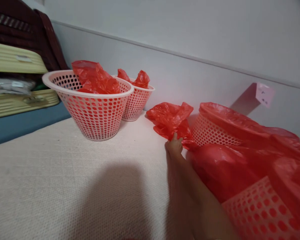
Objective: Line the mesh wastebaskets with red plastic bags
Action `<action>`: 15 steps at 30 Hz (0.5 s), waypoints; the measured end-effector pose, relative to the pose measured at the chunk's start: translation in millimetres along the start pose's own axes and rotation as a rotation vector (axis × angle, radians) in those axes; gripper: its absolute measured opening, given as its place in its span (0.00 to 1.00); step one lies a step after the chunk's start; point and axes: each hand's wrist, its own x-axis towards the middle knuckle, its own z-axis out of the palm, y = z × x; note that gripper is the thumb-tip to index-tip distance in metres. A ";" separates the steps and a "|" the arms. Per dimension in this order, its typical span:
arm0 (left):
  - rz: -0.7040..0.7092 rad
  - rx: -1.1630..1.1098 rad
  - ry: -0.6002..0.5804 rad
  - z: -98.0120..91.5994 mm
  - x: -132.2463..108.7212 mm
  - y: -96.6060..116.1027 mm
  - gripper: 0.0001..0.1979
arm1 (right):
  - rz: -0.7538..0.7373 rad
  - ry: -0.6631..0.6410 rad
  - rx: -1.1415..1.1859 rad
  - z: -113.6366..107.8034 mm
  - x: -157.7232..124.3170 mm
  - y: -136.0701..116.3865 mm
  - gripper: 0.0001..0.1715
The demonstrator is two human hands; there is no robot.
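My right hand [175, 144] reaches in from the lower right, its fingers closed on the near edge of a crumpled red plastic bag [170, 116]. The bag lies on the pale woven cover, close to the wall. To the right of the hand, a pink perforated basket [212, 131] has red plastic spread over its rim. Nearer to me at the lower right is another perforated basket [262, 208], partly wrapped in red plastic [222, 163]. My left hand is out of view.
Two pink baskets stand at left, one large [97, 115] and one behind it [134, 103], both with red bags inside. Yellow cases [17, 60] are stacked before a dark wooden headboard [20, 30]. A pink box [264, 94] is fixed to the white wall [180, 30].
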 end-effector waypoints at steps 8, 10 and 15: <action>-0.100 0.008 0.020 -16.4 30.3 -18.2 0.18 | 0.065 -0.047 -0.043 25.7 33.3 13.1 0.20; -0.112 -0.007 0.020 -15.3 47.1 -13.1 0.18 | 0.079 -0.022 -0.047 25.4 29.2 14.1 0.18; -0.121 -0.087 0.005 -25.2 24.1 -6.7 0.17 | 0.013 0.047 -0.013 13.6 -7.7 14.2 0.17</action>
